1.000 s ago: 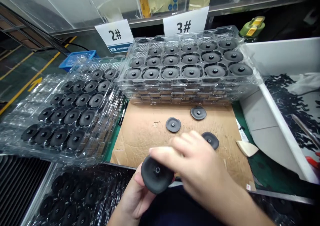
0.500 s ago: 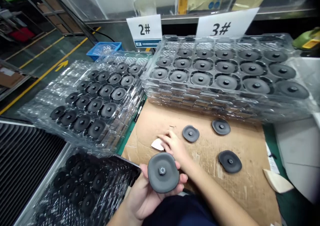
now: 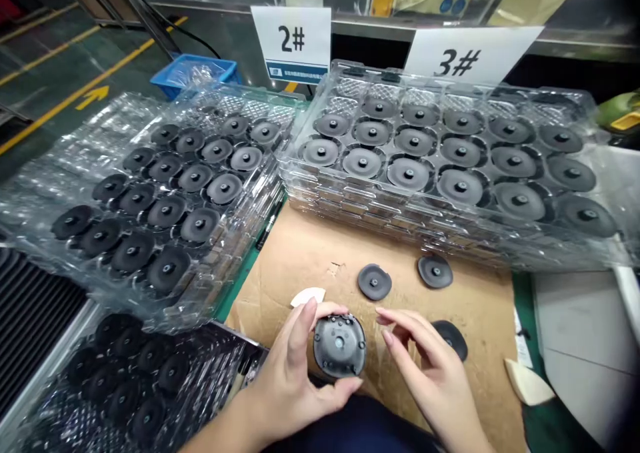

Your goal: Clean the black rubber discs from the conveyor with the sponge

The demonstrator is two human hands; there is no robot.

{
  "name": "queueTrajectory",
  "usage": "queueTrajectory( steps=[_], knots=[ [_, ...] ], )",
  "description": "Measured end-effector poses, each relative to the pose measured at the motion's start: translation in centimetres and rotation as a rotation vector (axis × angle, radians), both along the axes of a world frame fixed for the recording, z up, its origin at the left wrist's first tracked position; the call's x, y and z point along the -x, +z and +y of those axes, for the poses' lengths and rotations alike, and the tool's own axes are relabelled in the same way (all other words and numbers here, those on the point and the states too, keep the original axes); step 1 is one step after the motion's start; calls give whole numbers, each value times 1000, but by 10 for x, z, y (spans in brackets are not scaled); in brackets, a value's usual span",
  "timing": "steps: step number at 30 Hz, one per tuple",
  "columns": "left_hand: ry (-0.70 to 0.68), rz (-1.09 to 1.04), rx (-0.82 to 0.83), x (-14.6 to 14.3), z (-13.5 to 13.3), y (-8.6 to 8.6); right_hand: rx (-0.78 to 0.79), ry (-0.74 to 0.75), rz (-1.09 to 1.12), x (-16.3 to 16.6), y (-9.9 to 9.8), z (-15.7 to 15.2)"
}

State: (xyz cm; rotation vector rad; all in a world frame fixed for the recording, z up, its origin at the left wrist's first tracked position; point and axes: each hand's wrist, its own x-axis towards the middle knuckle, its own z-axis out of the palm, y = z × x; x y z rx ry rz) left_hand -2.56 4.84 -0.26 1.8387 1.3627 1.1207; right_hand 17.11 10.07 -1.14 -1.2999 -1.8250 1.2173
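Observation:
My left hand [image 3: 287, 376] grips a dark grey rounded plastic cap [image 3: 340, 347] by its rim, thumb below and fingers above. Its ribbed underside with small pegs faces me. Just right of it hovers my right hand [image 3: 425, 366], thumb and index finger apart, holding nothing and not touching the cap. Two similar caps lie stem up on the cardboard [image 3: 280, 259]: one [image 3: 375, 282] beyond my hands, another [image 3: 435, 271] farther right. A third cap [image 3: 451, 339] is partly hidden behind my right hand. Past my left fingers lies a white wedge-shaped pad [image 3: 308, 296].
Stacked clear trays holding rows of caps stand at the left [image 3: 220, 266] and at the back [image 3: 380, 203]. Another tray of dark caps [image 3: 70, 409] sits lower left. A cream wedge [image 3: 529, 381] lies at the right edge. Signs 2# [image 3: 291, 43] and 3# [image 3: 470, 56] stand behind.
The cap in my left hand has been turned from stem side to underside. My right hand has moved from the white pad to the cap's right side. The view has shifted slightly.

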Motion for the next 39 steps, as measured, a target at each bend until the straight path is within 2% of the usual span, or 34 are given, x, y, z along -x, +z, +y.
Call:
queueTrajectory(
  steps=[5,8,10,12,14,15,17,18,19,21,23,27,29,31,33,37,39],
  knots=[
    [-46,21,50,-3,12,2,91,31,129,-8,19,2],
    [-43,-43,199,-9,21,10,241,140,244,-4,34,11],
    [-60,-54,318,-12,26,18,379,143,308,0,36,15],
    [-91,-60,429,-12,28,27,563,25,423,1,29,13],
    [-101,-115,607,-9,22,34,762,-100,600,2,13,5],
    [-85,-156,712,-6,16,35,846,-108,669,3,3,-1],
    [-8,-228,903,2,-5,30,912,11,659,7,-19,-15],
    [47,-241,967,8,-19,24,869,111,564,9,-30,-23],
    [109,-241,1014,16,-35,17,763,225,411,11,-40,-30],
    [251,-223,1103,38,-72,0,456,414,70,14,-56,-39],
    [461,-166,1154,69,-115,-16,231,518,-164,15,-67,-41],
    [957,9,1095,139,-209,-29,160,553,-364,14,-82,-32],
    [1127,129,1029,166,-253,-32,143,536,-438,14,-87,-26],
    [1197,238,963,182,-287,-38,133,518,-474,15,-90,-21],
    [1205,313,916,189,-309,-52,129,509,-487,17,-92,-20],
    [1257,430,804,184,-334,-88,110,482,-484,18,-91,-26],
    [1319,500,711,177,-342,-99,95,457,-475,19,-90,-32]
  ],
)
